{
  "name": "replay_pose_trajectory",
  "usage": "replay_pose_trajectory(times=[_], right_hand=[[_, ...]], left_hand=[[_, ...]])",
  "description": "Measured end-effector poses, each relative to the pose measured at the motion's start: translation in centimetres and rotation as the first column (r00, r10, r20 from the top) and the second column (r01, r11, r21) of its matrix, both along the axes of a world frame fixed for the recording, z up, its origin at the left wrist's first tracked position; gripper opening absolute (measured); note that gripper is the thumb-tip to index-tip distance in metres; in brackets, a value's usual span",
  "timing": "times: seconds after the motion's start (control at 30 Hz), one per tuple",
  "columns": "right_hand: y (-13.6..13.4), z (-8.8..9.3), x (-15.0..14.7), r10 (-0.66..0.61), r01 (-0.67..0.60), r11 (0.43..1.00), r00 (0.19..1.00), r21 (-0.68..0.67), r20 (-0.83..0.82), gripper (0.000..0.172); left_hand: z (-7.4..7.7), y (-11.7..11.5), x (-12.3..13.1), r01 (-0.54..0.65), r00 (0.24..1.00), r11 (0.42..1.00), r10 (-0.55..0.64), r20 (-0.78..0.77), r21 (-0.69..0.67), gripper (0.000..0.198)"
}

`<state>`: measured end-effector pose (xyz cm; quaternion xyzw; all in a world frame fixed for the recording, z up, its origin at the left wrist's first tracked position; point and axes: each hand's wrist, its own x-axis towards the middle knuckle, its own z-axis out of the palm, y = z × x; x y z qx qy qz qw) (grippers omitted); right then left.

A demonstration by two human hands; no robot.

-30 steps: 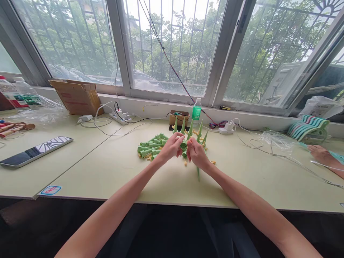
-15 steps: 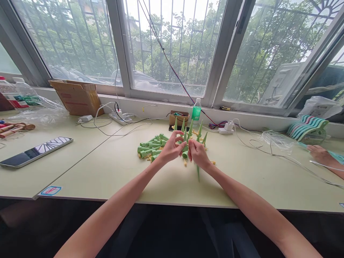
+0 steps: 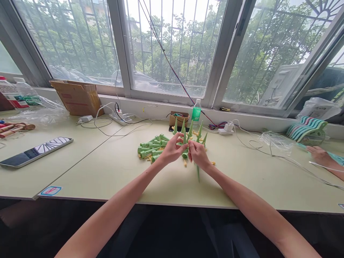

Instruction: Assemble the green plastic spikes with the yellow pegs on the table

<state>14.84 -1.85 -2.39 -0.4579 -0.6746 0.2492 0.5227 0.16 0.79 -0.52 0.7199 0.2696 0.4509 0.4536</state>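
Note:
My right hand (image 3: pixel 199 153) is closed around a slim green plastic spike (image 3: pixel 198 174), whose point hangs below the fist. Close against it, my left hand (image 3: pixel 172 149) has its thumb and index finger brought together by the right fingertips; whatever sits between them is too small to make out. Several green cones (image 3: pixel 199 133) stand upright just behind both hands, partly covered by them. To the left lies a pile of green tube-like pieces (image 3: pixel 146 153) with yellow bits among them. A small yellow peg (image 3: pixel 185 163) rests on the table below my hands.
A green-labelled bottle (image 3: pixel 196 111) and a small cardboard box (image 3: pixel 178 118) stand behind the cones. A phone (image 3: pixel 37 152) lies at left, near a larger carton (image 3: pixel 77 98). White cables (image 3: pixel 252 143) cross the right side, where another person's hand (image 3: pixel 318 154) rests near striped hangers (image 3: pixel 306 129).
My left thumb and fingers have come slightly closer to my right fingertips. The spike stays in my right hand, and the pile looks the same.

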Motion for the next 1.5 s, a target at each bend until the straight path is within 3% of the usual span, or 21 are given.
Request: replay_pose_trajectory(times=[0.77, 0.97, 1.2, 1.5], right_hand=[[-0.1, 0.4, 0.1, -0.069, 0.069, 0.997, 0.998, 0.024, 0.013, 0.048], [-0.3, 0.3, 0.2, -0.097, 0.092, 0.992, 0.994, 0.083, 0.059, 0.046], [-0.5, 0.4, 0.2, -0.056, 0.045, 0.99, 0.995, 0.133, 0.084, 0.043], [-0.2, 0.0, 0.2, -0.002, -0.001, 0.995, 0.999, 0.104, 0.033, 0.041]], left_hand=[[0.3, -0.2, 0.4, -0.047, 0.994, 0.999, 0.045, 0.102, 0.018, 0.03], [0.4, 0.0, 0.3, -0.182, 0.973, 0.98, 0.191, 0.13, -0.075, 0.033], [0.6, -0.2, 0.1, 0.025, 0.995, 0.966, 0.001, 0.099, -0.258, 0.044], [0.9, -0.2, -0.1, 0.053, 0.997, 0.961, -0.036, 0.065, -0.272, 0.041]])
